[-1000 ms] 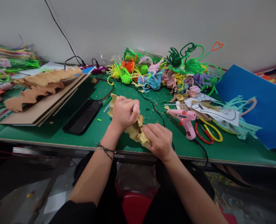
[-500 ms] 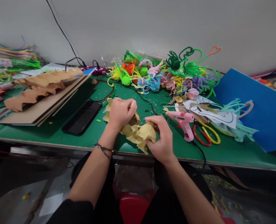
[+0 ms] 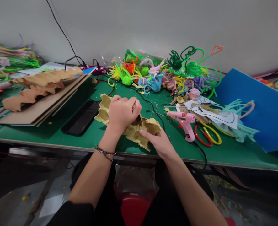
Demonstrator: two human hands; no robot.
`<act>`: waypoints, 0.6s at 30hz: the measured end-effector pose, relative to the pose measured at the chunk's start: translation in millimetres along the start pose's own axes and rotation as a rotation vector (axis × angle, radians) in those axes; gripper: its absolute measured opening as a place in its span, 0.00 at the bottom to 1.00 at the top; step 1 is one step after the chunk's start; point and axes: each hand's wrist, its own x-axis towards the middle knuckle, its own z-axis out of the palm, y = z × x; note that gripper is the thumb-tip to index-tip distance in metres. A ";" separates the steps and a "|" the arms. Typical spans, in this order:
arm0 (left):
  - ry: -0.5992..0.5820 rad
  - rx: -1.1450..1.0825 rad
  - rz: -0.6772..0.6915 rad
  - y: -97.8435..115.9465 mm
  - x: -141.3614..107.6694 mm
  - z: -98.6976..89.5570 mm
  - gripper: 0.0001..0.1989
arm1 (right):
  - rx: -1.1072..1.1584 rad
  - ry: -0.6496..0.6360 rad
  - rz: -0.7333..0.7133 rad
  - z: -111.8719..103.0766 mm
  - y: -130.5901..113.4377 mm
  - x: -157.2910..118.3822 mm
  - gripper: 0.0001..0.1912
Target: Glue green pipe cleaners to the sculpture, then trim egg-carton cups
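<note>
A torn piece of yellowish egg carton [image 3: 134,135] is between my hands above the front of the green table. My left hand [image 3: 123,113] is closed in a fist over its middle, fingers curled round part of it; the fingertips are hidden. My right hand [image 3: 160,142] grips the carton's right end, thumb on top and the other fingers beneath, out of sight. At the left end, several hollow cups of the carton face up. Just right of my right hand, a pink glue gun [image 3: 186,122] stands on the table.
A black phone [image 3: 79,121] lies left of the carton, beside stacked cardboard [image 3: 47,100]. Red and yellow scissors [image 3: 208,135] lie right of the glue gun. Bundled pipe cleaners [image 3: 150,75] line the wall. A blue board [image 3: 254,110] leans at the right. A black cable [image 3: 153,108] crosses the table.
The egg carton has tipped so its cups show more, and its left end has shifted left and up. My right hand has turned, its thumb now lying on top of the carton.
</note>
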 end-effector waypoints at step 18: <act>-0.142 -0.108 -0.055 9.3 2.0 -3.8 0.18 | 0.228 0.042 0.089 1.5 3.9 1.5 0.10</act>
